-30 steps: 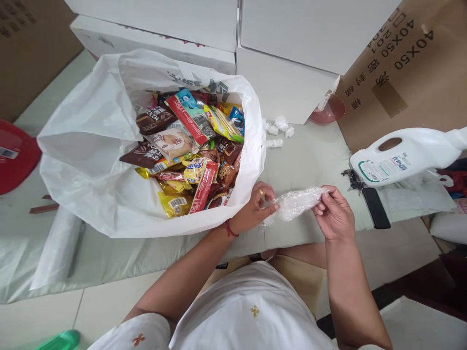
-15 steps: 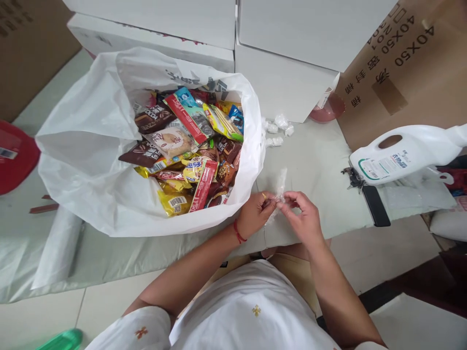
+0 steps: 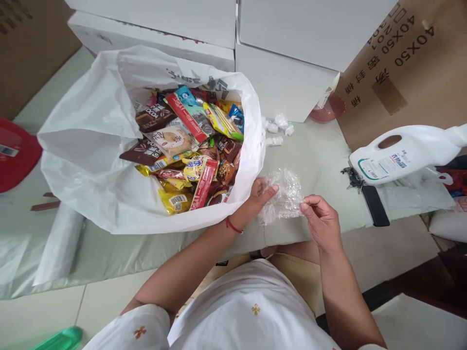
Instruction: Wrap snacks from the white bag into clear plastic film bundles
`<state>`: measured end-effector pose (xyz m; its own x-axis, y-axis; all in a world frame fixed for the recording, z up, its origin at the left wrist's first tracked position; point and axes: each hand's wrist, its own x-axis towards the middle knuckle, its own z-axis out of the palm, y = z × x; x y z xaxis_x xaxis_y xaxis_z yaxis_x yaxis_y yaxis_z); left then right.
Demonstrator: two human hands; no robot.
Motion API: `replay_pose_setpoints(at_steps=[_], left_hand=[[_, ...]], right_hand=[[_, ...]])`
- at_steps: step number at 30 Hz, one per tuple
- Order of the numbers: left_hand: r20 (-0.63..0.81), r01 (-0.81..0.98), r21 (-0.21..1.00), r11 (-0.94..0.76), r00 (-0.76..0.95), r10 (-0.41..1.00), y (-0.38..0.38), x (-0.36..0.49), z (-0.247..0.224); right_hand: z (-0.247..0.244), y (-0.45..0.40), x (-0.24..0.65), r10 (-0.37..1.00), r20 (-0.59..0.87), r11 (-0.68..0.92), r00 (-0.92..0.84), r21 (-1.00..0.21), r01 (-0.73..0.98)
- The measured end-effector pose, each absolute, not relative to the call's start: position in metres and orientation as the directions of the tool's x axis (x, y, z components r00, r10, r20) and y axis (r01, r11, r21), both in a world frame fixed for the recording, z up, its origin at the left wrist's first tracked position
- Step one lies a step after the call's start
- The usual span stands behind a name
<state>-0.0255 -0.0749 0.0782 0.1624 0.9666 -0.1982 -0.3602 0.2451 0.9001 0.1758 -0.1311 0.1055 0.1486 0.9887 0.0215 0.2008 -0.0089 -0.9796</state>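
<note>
A crinkled clear plastic bag (image 3: 286, 194) is spread between my two hands above the table's near edge. My left hand (image 3: 260, 197) grips its left side, thumb on top and fingers partly behind the plastic. The thumb and fingers of my right hand (image 3: 321, 218) pinch its right edge. Just left of my left hand stands a large white bag (image 3: 87, 136), wide open, with many wrapped snacks (image 3: 193, 155) inside. Several small knotted bundles of clear plastic (image 3: 280, 121) lie beyond my hands, beside the white bag's right rim.
White boxes (image 3: 284, 82) stand along the back, a brown carton (image 3: 394, 73) at the right. A white detergent bottle (image 3: 397, 155), keys (image 3: 353, 179) and a black phone (image 3: 375, 206) lie at the right. On the left are a plastic roll (image 3: 60, 243) and a red object (image 3: 16, 155).
My hands have moved apart, the right one to the right. The plastic, bunched between my fingertips before, is now opened out flat and wide between them.
</note>
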Motion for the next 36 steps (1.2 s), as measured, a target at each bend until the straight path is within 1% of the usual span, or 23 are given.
replay_pose_setpoints(at_steps=[3,5,7,10,11,13,16,19,22,25,28,30,33,36], left_hand=[[-0.188,-0.460,0.863,0.208,0.090,0.978,-0.070,-0.020,0.081],[-0.156,-0.478,0.862,0.170,0.069,0.985,-0.071,-0.017,0.083],[-0.097,-0.408,0.902,0.139,0.121,0.988,-0.076,-0.016,0.084],[-0.006,-0.240,0.969,0.054,0.195,0.981,-0.085,-0.016,0.086],[0.015,-0.196,0.980,0.026,0.206,0.978,-0.086,-0.016,0.086],[0.035,-0.145,0.989,-0.006,0.193,0.981,-0.088,-0.017,0.085],[-0.015,-0.144,0.989,0.036,0.143,0.990,-0.088,-0.022,0.083],[-0.088,-0.173,0.978,0.115,0.151,0.985,-0.089,-0.030,0.078],[-0.114,-0.243,0.959,0.147,0.146,0.983,-0.091,-0.036,0.074],[-0.151,-0.320,0.927,0.194,0.154,0.977,-0.092,-0.036,0.071],[-0.107,-0.336,0.927,0.166,0.189,0.976,-0.091,-0.035,0.071],[-0.039,-0.311,0.946,0.094,0.180,0.983,-0.091,-0.034,0.075],[0.027,-0.305,0.952,0.014,0.130,0.991,-0.091,-0.031,0.083],[-0.019,-0.381,0.923,0.055,0.098,0.995,-0.094,-0.024,0.092]], right_hand=[[0.103,-0.139,0.184,0.993,-0.007,-0.036,0.120,-0.972,0.234],[0.100,-0.141,0.190,0.989,-0.064,-0.088,0.132,-0.980,0.181],[0.100,-0.138,0.195,0.983,-0.115,-0.124,0.144,-0.991,0.057],[0.109,-0.126,0.193,0.978,-0.149,-0.131,0.146,-0.983,-0.130],[0.113,-0.121,0.190,0.978,-0.160,-0.141,0.134,-0.980,-0.143],[0.121,-0.111,0.182,0.978,-0.175,-0.166,0.112,-0.983,-0.081],[0.126,-0.102,0.171,0.976,-0.136,-0.139,0.167,-0.990,0.008],[0.125,-0.101,0.170,0.959,-0.112,-0.106,0.262,-0.994,-0.037],[0.122,-0.104,0.176,0.939,-0.149,-0.128,0.309,-0.988,-0.088],[0.121,-0.105,0.183,0.923,-0.212,-0.170,0.321,-0.973,-0.154],[0.120,-0.107,0.189,0.911,-0.259,-0.206,0.320,-0.960,-0.192],[0.122,-0.110,0.191,0.919,-0.232,-0.183,0.317,-0.967,-0.178],[0.125,-0.123,0.191,0.962,-0.088,-0.064,0.257,-0.993,-0.100],[0.131,-0.135,0.189,0.995,0.069,0.074,0.078,-0.995,-0.061]])
